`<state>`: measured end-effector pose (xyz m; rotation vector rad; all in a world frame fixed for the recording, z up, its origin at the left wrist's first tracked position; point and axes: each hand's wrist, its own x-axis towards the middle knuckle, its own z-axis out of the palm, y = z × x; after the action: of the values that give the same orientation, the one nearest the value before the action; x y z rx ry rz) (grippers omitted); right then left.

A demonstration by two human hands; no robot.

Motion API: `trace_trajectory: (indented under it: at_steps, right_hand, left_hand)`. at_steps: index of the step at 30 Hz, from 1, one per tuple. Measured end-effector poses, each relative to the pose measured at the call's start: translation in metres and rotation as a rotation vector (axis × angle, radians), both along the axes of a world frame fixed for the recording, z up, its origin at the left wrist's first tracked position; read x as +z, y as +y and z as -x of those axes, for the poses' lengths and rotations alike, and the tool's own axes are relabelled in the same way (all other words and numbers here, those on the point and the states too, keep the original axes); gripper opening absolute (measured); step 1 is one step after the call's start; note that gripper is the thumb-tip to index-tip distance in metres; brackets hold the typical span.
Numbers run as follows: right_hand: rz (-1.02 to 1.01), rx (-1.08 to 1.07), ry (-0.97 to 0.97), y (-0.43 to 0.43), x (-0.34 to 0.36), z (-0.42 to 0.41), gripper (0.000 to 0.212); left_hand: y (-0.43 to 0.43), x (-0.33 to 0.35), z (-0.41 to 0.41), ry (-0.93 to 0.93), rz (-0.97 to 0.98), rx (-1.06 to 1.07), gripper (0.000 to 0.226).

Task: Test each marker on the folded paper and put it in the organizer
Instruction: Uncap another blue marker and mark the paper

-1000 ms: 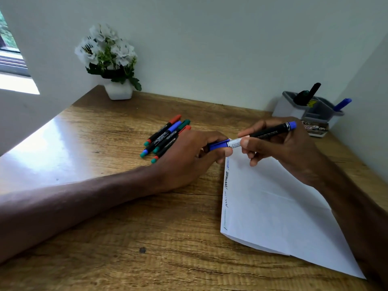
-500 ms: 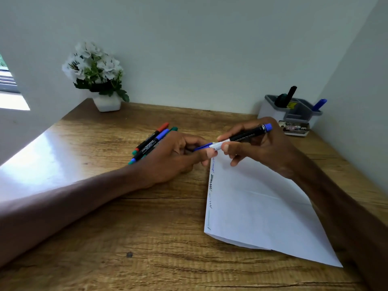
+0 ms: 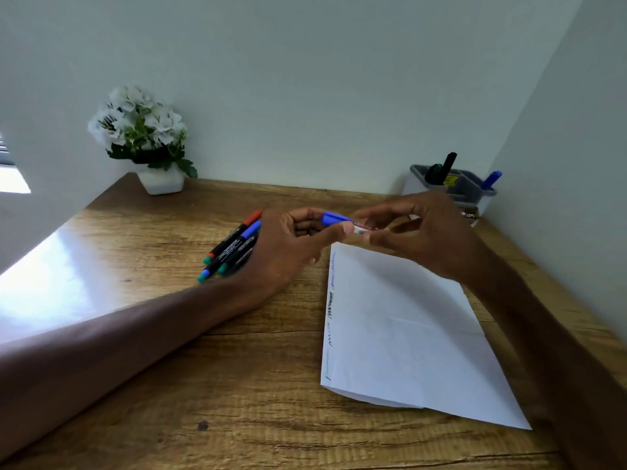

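Reaching in from both sides, the two forearms meet above the far end of the folded paper [image 3: 407, 334], hands raised just off the wooden counter [image 3: 169, 385]. The left hand [image 3: 291, 245] is curled with thumb and fingertips pinching a blue cap [image 3: 336, 218], and the right hand [image 3: 424, 232] is pinched around the marker [image 3: 363, 228] body, most of it hidden in the fingers so only a whitish bit shows between the hands. Can't tell if the cap is fully seated or off. The paper lies flat right under the hands, scribble marks down its left edge. The spare markers [image 3: 234, 245] lie bunched just left of the left hand, and the grey organizer [image 3: 458, 184] sits in the back right corner behind the right hand, a few markers already standing in it.
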<state>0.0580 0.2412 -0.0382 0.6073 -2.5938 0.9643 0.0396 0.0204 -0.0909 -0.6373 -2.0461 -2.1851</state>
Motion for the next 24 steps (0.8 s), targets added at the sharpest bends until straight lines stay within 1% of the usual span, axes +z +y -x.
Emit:
trace_trajectory:
  at_steps: [2, 4, 7, 10, 12, 14, 16, 18, 20, 24]
  right_hand:
    - [-0.15, -0.002, 0.061, -0.009, -0.002, 0.001, 0.04]
    - [-0.235, -0.043, 0.127, -0.008, -0.006, 0.005, 0.036]
    - [-0.152, -0.214, 0.166, 0.006, -0.003, 0.017, 0.028]
    - [-0.098, -0.355, 0.248, 0.022, 0.021, 0.027, 0.019]
    - [-0.059, -0.392, 0.309, 0.029, 0.042, 0.036, 0.023]
    - [-0.026, -0.4, 0.353, 0.036, 0.062, 0.049, 0.033]
    - [-0.051, -0.433, 0.365, 0.043, 0.077, 0.065, 0.037]
    - [-0.127, -0.455, 0.369, 0.051, 0.083, 0.081, 0.033]
    - [-0.209, -0.47, 0.35, 0.056, 0.08, 0.093, 0.028]
    - [-0.271, -0.486, 0.283, 0.064, 0.064, 0.104, 0.028]
  left_hand:
    - [0.006, 0.002, 0.003, 0.002, -0.012, -0.016, 0.019]
    - [0.01, 0.004, 0.007, -0.02, -0.006, -0.03, 0.023]
    - [0.011, 0.0, 0.014, -0.029, 0.009, -0.007, 0.028]
    - [0.012, -0.003, 0.017, -0.034, 0.003, 0.003, 0.023]
    - [0.013, -0.004, 0.019, -0.029, 0.009, 0.002, 0.017]
    - [0.013, -0.005, 0.02, -0.027, 0.018, 0.001, 0.014]
    - [0.013, -0.006, 0.021, -0.028, 0.02, 0.001, 0.013]
    - [0.013, -0.007, 0.022, -0.023, 0.028, 0.002, 0.011]
    - [0.013, -0.008, 0.024, -0.02, 0.031, 0.007, 0.011]
    - [0.013, -0.009, 0.024, -0.008, 0.06, 0.023, 0.01]
